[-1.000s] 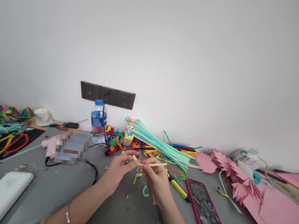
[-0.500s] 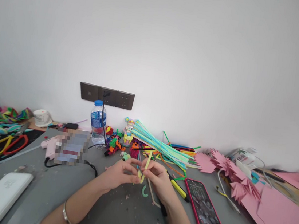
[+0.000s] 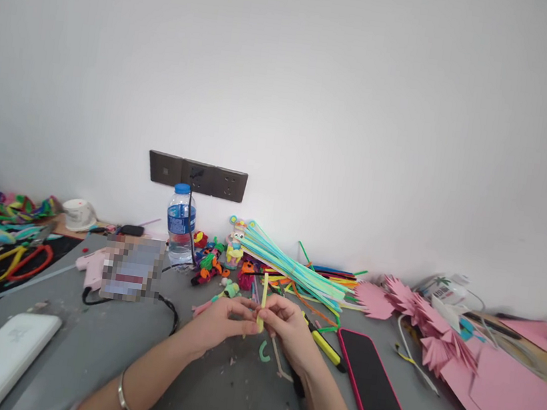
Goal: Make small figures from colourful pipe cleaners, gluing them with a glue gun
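Left hand [image 3: 218,324] and right hand [image 3: 287,328] meet above a flat gray desk [image 3: 208,395], curled thumbs and forefingers pinching a slim, straight, pale-yellow strip [image 3: 265,291] that stands nearly upright between them. Both forearms slant inward from the near side, the left circled by a shiny silver metal bangle [image 3: 123,398]. Beside the right forearm lies a dark-screened phone in a hot-pink case [image 3: 377,393].
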`<state>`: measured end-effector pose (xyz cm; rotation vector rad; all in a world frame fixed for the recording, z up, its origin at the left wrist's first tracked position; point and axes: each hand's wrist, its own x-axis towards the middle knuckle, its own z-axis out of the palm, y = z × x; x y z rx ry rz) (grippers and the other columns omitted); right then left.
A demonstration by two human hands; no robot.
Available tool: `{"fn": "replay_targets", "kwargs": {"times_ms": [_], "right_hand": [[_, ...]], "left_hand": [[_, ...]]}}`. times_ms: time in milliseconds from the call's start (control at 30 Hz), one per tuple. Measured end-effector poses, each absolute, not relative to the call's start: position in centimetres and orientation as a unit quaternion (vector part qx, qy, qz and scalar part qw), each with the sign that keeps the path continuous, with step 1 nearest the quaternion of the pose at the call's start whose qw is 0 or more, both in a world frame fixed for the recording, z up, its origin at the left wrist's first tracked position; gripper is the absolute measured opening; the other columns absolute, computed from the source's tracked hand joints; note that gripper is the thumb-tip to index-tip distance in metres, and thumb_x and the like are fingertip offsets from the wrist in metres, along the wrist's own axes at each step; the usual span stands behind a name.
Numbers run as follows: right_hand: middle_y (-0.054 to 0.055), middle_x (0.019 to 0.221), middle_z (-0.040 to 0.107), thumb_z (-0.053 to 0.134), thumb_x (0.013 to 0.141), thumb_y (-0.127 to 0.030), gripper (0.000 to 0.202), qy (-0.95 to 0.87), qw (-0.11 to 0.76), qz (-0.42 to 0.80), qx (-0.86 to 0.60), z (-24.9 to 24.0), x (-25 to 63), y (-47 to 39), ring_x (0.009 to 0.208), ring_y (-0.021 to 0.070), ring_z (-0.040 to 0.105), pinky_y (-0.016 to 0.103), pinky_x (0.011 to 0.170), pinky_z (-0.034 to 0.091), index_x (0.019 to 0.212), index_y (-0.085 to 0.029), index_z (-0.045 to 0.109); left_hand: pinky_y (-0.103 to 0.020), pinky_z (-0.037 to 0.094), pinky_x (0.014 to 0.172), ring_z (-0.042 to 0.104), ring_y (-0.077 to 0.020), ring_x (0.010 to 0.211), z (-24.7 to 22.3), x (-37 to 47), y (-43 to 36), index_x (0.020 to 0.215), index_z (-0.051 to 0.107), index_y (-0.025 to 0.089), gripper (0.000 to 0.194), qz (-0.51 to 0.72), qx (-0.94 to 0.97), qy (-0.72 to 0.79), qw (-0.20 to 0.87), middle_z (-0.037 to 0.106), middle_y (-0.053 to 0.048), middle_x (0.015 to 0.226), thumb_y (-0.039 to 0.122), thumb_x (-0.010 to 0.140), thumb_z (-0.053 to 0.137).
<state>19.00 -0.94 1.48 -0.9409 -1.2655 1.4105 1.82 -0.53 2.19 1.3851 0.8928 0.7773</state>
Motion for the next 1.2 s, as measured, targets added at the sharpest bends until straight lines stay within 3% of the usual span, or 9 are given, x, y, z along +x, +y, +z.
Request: {"fn": "replay_targets", "kwargs": {"times_ms": [67,167,300,667,833,1033,1200], "right_hand": [[-0.005,0.054,0.053,0.079,0.068,-0.043,0.032,-0.515,0.509,0.569,-0.390,1.6,18.9,-0.9,0.046,0.0076,0.040,0.020,0.046,0.031,0.066,-0.017,0.060],[-0.005,0.058,0.053,0.080,0.067,-0.042,0.033,-0.500,0.535,0.557,-0.392,1.6,18.7,-0.7,0.049,0.0085,0.044,0.021,0.049,0.035,0.067,-0.018,0.059],[-0.004,0.059,0.053,0.080,0.066,-0.044,0.034,-0.497,0.537,0.556,-0.393,1.5,18.6,-0.7,0.050,0.0096,0.046,0.022,0.051,0.039,0.068,-0.018,0.058],[-0.003,0.063,0.055,0.079,0.069,-0.042,0.031,-0.498,0.534,0.565,-0.383,1.2,18.3,-0.6,0.055,0.0102,0.047,0.022,0.054,0.037,0.070,-0.018,0.060],[-0.002,0.066,0.057,0.078,0.070,-0.040,0.028,-0.505,0.532,0.565,-0.376,1.1,18.6,-0.6,0.058,0.0113,0.049,0.023,0.057,0.039,0.072,-0.018,0.061],[-0.002,0.065,0.057,0.079,0.068,-0.042,0.030,-0.513,0.535,0.553,-0.380,1.0,18.6,-0.5,0.058,0.0120,0.049,0.023,0.057,0.040,0.070,-0.018,0.060],[-0.003,0.065,0.057,0.082,0.064,-0.040,0.030,-0.488,0.553,0.560,-0.377,1.0,18.4,-0.6,0.058,0.0121,0.052,0.024,0.057,0.043,0.073,-0.019,0.062]], "left_hand": [[-0.032,0.042,0.087,0.060,-0.0255,0.100,2.1,2.0,-0.5,0.076,0.078,0.021,0.025,0.356,0.612,0.390,0.589,0.068,-0.006,0.109,0.045,0.072,0.071],[-0.026,0.040,0.066,0.059,-0.0198,0.075,2.5,2.1,-0.6,0.076,0.078,0.019,0.030,0.357,0.660,0.412,0.516,0.072,-0.005,0.086,0.046,0.078,0.063],[-0.023,0.026,0.050,0.041,-0.0121,0.052,3.1,2.4,-1.1,0.073,0.076,0.018,0.033,0.334,0.694,0.441,0.461,0.064,0.000,0.062,0.044,0.081,0.058],[-0.024,0.024,0.051,0.036,-0.0112,0.050,2.6,2.2,-0.7,0.063,0.073,0.018,0.027,0.350,0.683,0.450,0.456,0.061,0.000,0.058,0.042,0.074,0.066],[-0.024,0.027,0.053,0.040,-0.0124,0.052,2.8,2.2,-0.8,0.061,0.068,0.019,0.028,0.369,0.695,0.430,0.443,0.059,0.000,0.060,0.041,0.077,0.063],[-0.024,0.027,0.055,0.043,-0.0136,0.058,3.5,2.2,-1.4,0.062,0.058,0.020,0.022,0.380,0.739,0.411,0.375,0.054,0.002,0.063,0.029,0.082,0.056],[-0.024,0.027,0.052,0.041,-0.0126,0.055,3.1,2.1,-1.1,0.066,0.053,0.020,0.026,0.364,0.715,0.418,0.426,0.048,0.003,0.060,0.036,0.086,0.050]]}}
